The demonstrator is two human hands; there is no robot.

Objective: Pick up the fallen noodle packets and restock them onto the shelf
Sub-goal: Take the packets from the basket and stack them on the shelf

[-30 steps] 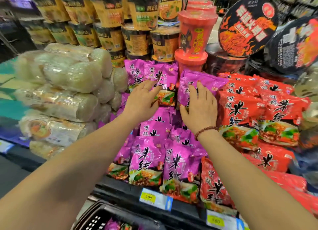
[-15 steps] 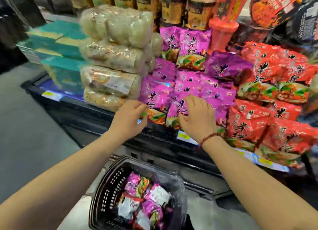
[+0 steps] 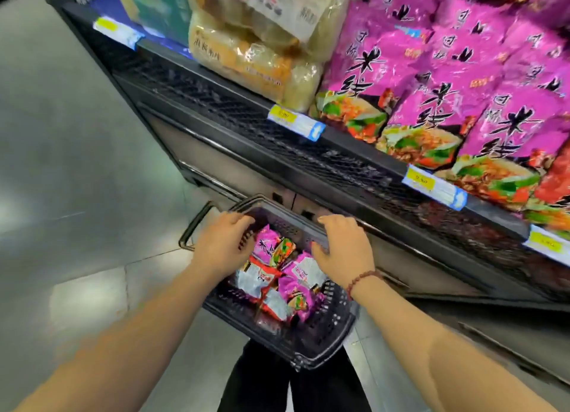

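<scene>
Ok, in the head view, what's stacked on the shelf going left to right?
On the shelf: teal boxes → clear bags of pale noodles → purple noodle packets → red packets at the right edge.

Glossy plastic noodle packets [image 3: 279, 276] fill a perforated matt black plastic basket [image 3: 327, 334].

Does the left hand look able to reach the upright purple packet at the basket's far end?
Likely yes: the left hand hovers right beside the purple packet over the open basket, with nothing covering it.
</scene>
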